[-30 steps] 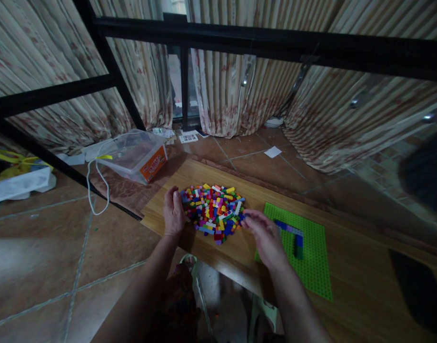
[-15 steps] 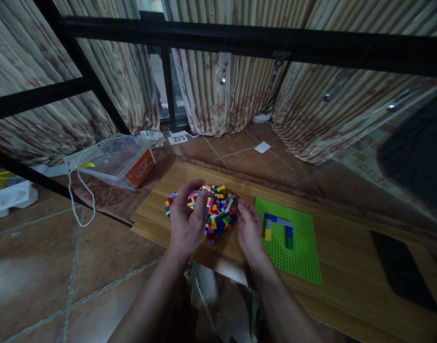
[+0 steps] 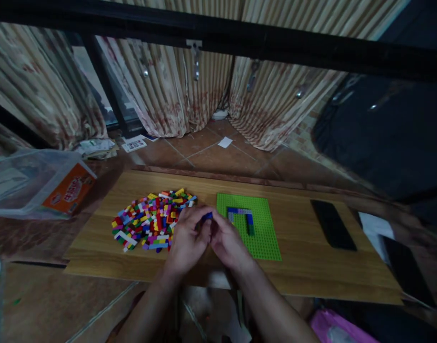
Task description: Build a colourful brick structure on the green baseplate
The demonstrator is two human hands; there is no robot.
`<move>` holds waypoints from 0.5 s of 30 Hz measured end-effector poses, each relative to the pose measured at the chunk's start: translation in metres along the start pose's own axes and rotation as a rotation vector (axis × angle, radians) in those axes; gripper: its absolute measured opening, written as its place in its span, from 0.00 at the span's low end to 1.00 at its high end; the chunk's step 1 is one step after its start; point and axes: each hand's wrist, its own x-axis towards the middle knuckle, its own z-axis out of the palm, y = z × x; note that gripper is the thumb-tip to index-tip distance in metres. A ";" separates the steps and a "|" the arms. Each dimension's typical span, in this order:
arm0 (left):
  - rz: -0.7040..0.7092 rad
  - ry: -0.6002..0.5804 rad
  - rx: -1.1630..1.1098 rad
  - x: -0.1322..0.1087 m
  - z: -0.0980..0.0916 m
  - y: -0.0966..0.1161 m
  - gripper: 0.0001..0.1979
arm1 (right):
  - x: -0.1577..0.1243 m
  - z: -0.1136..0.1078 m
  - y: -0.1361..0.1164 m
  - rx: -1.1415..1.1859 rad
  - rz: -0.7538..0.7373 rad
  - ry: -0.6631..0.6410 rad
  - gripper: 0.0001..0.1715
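Note:
My left hand (image 3: 188, 240) and my right hand (image 3: 228, 243) meet over the wooden board (image 3: 293, 257), fingers pinched together around a small blue brick (image 3: 206, 216). To their left lies a heap of small coloured bricks (image 3: 150, 219). Just right of the hands is a green baseplate (image 3: 264, 238) carrying a low row of blue, grey and green bricks (image 3: 243, 215) in a bent line. The right hand's fingertips are partly hidden behind the left hand.
A black phone (image 3: 332, 231) lies on the board's right part, another dark slab (image 3: 407, 276) at its far right. A clear plastic box with an orange label (image 3: 43, 183) stands on the floor at left. Striped curtains (image 3: 190, 90) and a black frame bar (image 3: 240, 40) are behind.
Both hands left the brick heap and came together in front of the baseplate with a blue brick. The view swung to the right, so the heap now sits further left.

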 end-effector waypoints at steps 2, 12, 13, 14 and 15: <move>-0.021 -0.004 0.001 -0.002 0.000 -0.001 0.13 | -0.006 0.000 0.001 0.044 0.022 -0.007 0.17; -0.169 -0.037 -0.221 -0.008 0.019 0.005 0.13 | -0.027 -0.009 -0.015 -0.094 -0.060 -0.009 0.16; -0.167 -0.050 -0.238 -0.009 0.023 0.007 0.14 | -0.028 -0.013 -0.018 -0.152 -0.106 0.015 0.15; -0.161 -0.069 -0.253 -0.010 0.026 0.009 0.14 | -0.029 -0.017 -0.021 -0.228 -0.162 0.044 0.15; -0.152 -0.091 -0.264 -0.012 0.030 0.011 0.15 | -0.029 -0.023 -0.025 -0.318 -0.224 0.077 0.14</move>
